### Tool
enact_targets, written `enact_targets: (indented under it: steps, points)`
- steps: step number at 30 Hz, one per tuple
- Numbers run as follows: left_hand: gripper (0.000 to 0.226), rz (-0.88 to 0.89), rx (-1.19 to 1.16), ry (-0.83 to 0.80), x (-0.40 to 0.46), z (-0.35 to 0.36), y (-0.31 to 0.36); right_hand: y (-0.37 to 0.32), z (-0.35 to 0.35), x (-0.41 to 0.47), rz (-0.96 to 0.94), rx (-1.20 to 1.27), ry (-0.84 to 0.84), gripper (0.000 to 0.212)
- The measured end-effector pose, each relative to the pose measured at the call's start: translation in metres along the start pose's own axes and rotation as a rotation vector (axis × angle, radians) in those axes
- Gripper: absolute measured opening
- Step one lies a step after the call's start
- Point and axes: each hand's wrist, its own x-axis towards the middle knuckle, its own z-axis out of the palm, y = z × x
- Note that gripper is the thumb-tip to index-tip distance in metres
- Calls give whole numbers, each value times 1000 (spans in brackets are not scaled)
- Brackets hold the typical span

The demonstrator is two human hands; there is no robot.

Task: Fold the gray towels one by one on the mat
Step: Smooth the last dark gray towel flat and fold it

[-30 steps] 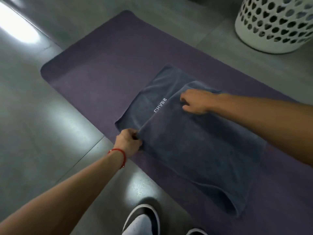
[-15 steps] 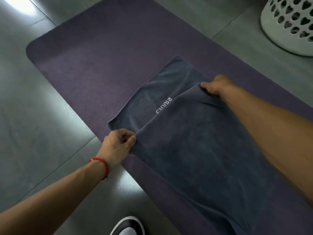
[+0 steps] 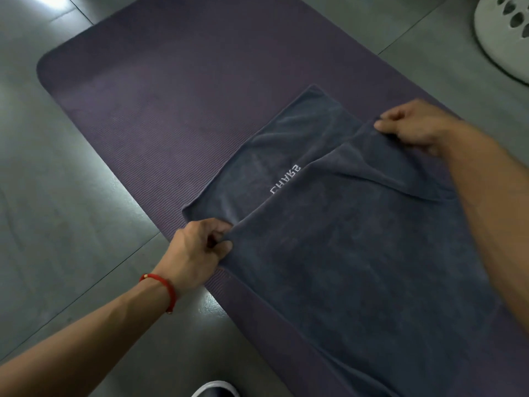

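Floor (image 3: 57, 196): smooth gray tiles with thin grout lines and a soft sheen. Mat (image 3: 177, 104): dull purple, finely ribbed, with rounded corners, lying diagonally across the tiles. Wrist band (image 3: 169, 287): a thin red cord on the left wrist. Left hand (image 3: 197, 247): fingers curled, thumb and fingers pinching the near corner of the upper layer of the gray towel (image 3: 357, 253) at the mat's near edge. The towel is a soft, short-piled rectangle spread flat on the mat and partly doubled over; its upper layer stops short of the far end, leaving a strip of the lower layer uncovered. White embroidered lettering (image 3: 286, 179) sits on that strip, just beside the upper layer's edge. A shallow diagonal crease runs through the upper layer near the right forearm. Right hand (image 3: 415, 124): fingers curled, pinching the far corner of the same upper layer. Shoe (image 3: 216, 389): a white-edged toe on the tiles at the bottom margin. Basket (image 3: 503, 32): white, rounded, perforated plastic on the tiles at the upper right, well apart from the towel.
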Motion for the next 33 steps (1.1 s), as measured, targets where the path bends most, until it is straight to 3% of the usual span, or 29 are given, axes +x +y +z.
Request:
enact_targets:
  steps: [2,5,14,19,22,25,29,33]
  points:
    - [20,0,-36,21,2,-7,-3,-7,6,17,-124,-141,215,19]
    - [21,16,-30,133,14,-22,-10,-33,16,36,-253,-240,362,25]
    - [12,-37,137,278,38,-50,-27,-97,53,81,-338,-278,487,24]
    - [8,-81,49,319,42,-48,-32,-94,78,85,-332,-320,475,33]
    - [4,-67,81,356,44,-42,-31,-71,93,53,-353,-404,455,50]
    - [11,11,209,348,47,-40,-32,-21,113,-10,-411,-454,410,51]
    - [25,-67,278,203,57,-39,-30,65,143,-124,-445,-477,375,49]
    - [17,-83,291,247,56,-35,-21,124,168,-236,-397,-549,322,57]
